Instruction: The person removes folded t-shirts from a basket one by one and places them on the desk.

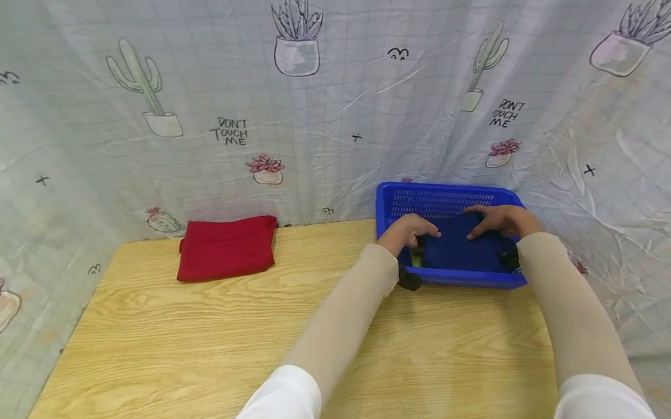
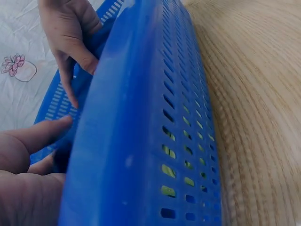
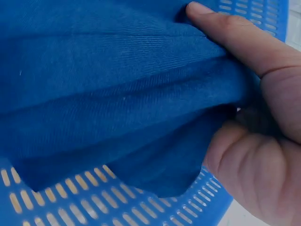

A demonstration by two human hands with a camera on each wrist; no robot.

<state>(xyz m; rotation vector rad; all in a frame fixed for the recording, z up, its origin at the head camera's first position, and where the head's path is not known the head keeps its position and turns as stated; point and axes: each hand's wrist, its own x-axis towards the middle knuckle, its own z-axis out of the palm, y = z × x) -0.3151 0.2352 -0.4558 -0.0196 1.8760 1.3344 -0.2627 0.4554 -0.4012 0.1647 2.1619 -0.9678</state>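
A folded dark blue cloth [image 1: 457, 244] lies within a blue plastic basket [image 1: 464, 277] at the right of the table. My left hand [image 1: 410, 231] grips the cloth's left side, thumb on top. On the other side, my right hand [image 1: 501, 218] holds the right edge, its thumb over the fabric. The right wrist view shows the cloth's layers [image 3: 113, 89] between the thumb and the curled fingers, with loose folds hanging below. In the left wrist view the basket wall [image 2: 117, 113] hides most of the cloth, and the left hand [image 2: 28, 174] is partly cut off.
A folded red cloth [image 1: 226, 249] lies at the back left of the wooden table [image 1: 206, 343]. Something yellow-green [image 1: 416, 260] shows inside the basket beside the blue cloth. A cactus-print curtain [image 1: 319, 109] hangs behind the table and along both sides.
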